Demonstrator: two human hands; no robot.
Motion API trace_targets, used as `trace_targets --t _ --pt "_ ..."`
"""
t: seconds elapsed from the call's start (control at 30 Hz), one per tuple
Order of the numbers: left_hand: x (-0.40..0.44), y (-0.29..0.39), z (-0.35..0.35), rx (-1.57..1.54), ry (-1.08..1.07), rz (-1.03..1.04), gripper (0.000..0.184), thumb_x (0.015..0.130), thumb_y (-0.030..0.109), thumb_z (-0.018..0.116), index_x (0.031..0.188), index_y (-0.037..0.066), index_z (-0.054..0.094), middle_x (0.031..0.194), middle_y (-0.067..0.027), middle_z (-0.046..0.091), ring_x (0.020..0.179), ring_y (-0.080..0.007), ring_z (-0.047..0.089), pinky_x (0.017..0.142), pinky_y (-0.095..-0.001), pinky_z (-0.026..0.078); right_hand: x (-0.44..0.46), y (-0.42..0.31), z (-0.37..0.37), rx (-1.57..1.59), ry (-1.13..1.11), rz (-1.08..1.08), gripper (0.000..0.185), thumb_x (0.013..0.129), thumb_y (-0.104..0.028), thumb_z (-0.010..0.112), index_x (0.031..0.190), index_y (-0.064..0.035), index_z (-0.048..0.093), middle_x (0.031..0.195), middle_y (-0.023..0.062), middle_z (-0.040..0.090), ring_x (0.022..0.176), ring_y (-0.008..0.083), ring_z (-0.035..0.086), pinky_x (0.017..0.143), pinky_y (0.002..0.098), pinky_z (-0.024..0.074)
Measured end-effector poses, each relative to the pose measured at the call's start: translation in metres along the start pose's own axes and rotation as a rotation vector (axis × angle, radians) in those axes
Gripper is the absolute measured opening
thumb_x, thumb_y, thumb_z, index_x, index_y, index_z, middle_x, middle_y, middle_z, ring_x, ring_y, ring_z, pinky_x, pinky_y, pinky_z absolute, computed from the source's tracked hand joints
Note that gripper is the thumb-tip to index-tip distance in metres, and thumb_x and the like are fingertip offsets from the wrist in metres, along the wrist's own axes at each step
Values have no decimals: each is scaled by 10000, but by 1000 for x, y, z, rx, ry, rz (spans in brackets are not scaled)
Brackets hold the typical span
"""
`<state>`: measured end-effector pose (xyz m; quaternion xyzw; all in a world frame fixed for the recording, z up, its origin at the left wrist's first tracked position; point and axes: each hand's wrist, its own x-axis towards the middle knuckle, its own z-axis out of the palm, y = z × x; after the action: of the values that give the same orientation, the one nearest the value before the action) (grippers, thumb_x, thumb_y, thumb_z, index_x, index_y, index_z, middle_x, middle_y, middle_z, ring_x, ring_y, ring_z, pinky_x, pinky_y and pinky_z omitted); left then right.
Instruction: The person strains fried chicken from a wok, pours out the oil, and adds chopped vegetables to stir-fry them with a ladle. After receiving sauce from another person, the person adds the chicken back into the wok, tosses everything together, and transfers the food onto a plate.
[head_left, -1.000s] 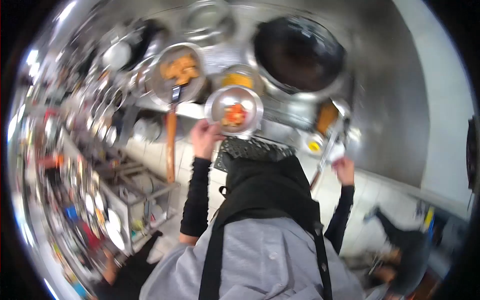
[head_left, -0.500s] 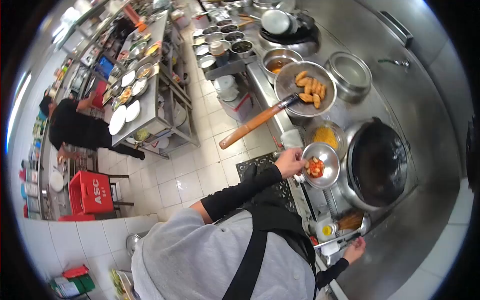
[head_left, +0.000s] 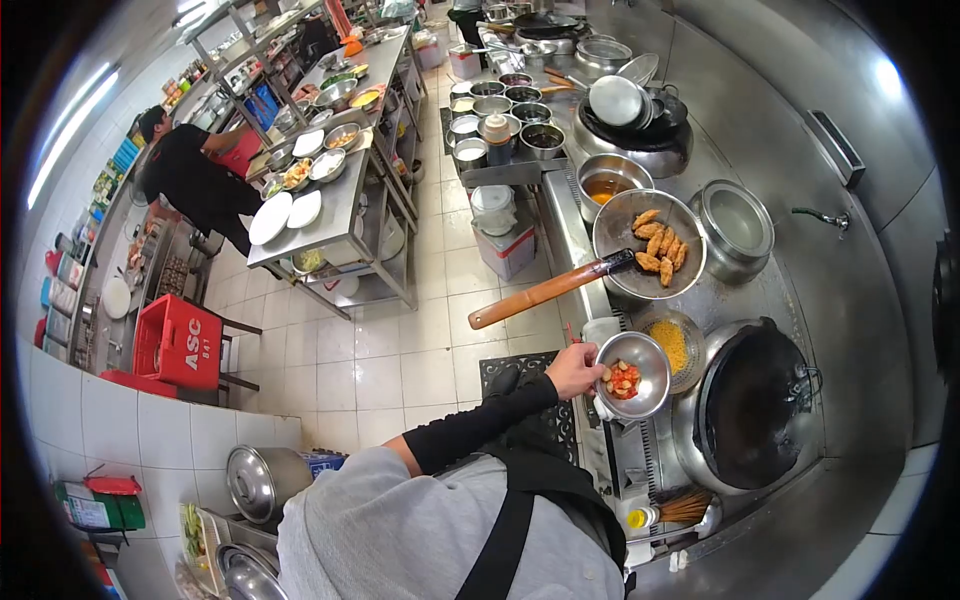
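Observation:
My left hand (head_left: pixel 575 371), in a black sleeve, is closed on the rim of a small steel bowl (head_left: pixel 655 372). Chopped red pieces and pale pieces resembling garlic cloves (head_left: pixel 621 380) lie at the bowl's near side. Beyond it stands a strainer-like bowl with yellow bits (head_left: pixel 667 343), partly hidden by the steel bowl. A dark wok (head_left: pixel 750 420) sits on the burner ahead. Farther left, golden fried pieces (head_left: pixel 661 246) rest in a wide strainer (head_left: pixel 619 215) with a wooden handle (head_left: pixel 540 298). My right hand cannot be made out in this view.
A bamboo brush (head_left: pixel 685 508) and a yellow-capped bottle (head_left: pixel 641 517) lie at the stove's near right. Sauce containers (head_left: pixel 490 107) stand far left. Behind the tiled aisle, a prep table (head_left: pixel 352 215) holds plates and bowls. A person in black (head_left: pixel 200 170) works near a red crate (head_left: pixel 185 345).
The view has tilted, so the stove appears lower. My left hand still grips the steel bowl. My right hand, earlier beside a ladle handle near the brush, has dropped out of sight.

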<state>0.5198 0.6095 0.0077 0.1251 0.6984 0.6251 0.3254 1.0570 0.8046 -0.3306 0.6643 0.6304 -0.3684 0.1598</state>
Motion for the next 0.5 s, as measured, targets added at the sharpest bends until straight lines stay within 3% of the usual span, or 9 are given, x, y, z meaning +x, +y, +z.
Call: trace_targets --t 0.13,0.5 --pt "4 -2 8 0 -5 34 148 892 77 611 814 -15 527 673 -73 626 538 -155 664 483 -308 555 -41 -34 12 227 63 45 497 759 -360 739 937 98 667 756 192 692 677 328 691 689 454 559" --pt "-3 26 17 9 -48 95 142 887 83 613 856 -42 552 672 -76 609 542 -147 653 472 -307 549 -54 -127 4 526 136 -44 423 763 -317 731 893 76 643 711 169 657 629 306 660 635 439 532"
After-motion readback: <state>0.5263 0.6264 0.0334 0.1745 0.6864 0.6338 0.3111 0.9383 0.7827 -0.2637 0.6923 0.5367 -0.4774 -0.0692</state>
